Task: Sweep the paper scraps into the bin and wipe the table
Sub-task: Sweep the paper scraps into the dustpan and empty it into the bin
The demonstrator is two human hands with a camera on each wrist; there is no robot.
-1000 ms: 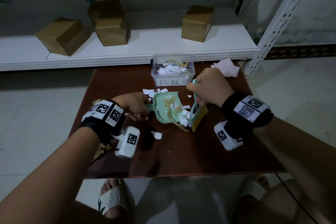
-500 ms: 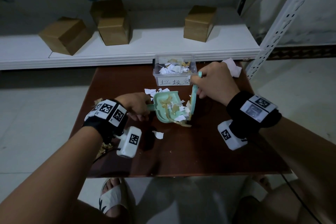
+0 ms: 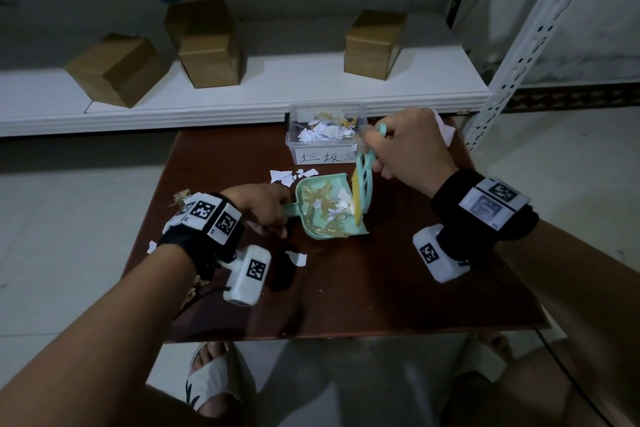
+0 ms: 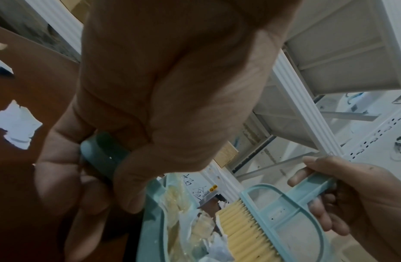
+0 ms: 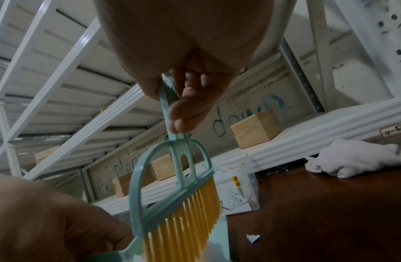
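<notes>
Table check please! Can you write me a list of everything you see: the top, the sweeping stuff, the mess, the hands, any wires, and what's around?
Surface: brown table, loose scraps remain.
Job's things: dustpan holding scraps; brush at its mouth; clear bin partly filled; white cloth unused.
Clutter: scraps at the left edge.
Hands: left hand grips the dustpan handle; right hand grips the brush.
Cables: black wire under the right arm.
Surroundings: white shelf, three cardboard boxes.

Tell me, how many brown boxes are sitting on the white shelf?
3. A tilted one on the left, a taller one in the middle, and one on the right, behind the bin. More could be out of view.
</notes>
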